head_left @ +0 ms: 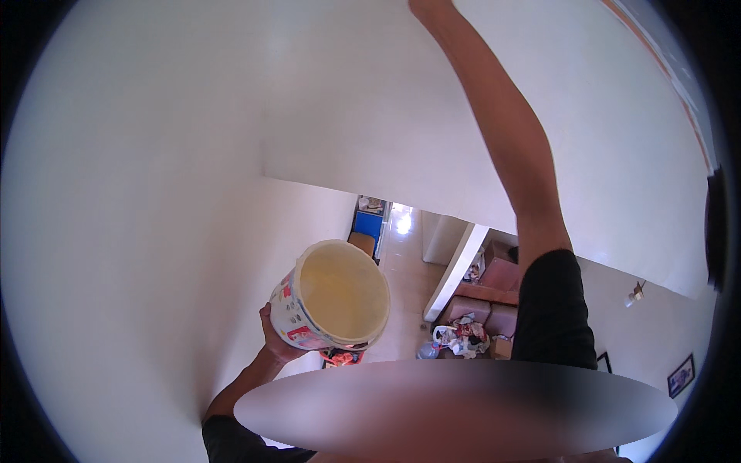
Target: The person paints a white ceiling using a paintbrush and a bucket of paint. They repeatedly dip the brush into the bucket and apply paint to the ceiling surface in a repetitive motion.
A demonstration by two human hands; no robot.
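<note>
White ceiling [370, 100] overhead; left hand [272, 333] cups paint bucket [332, 297] from below; right hand [423, 6] raised, grip cut off, can't tell.

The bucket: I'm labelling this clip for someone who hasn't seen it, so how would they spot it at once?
Start from the big white wall that fills the left of the head view and go down to its lower middle. There the left hand cups the bucket from beneath, tilted so its pale yellow inside shows. It is the only round open container, cream-rimmed with red print on its side.
</note>
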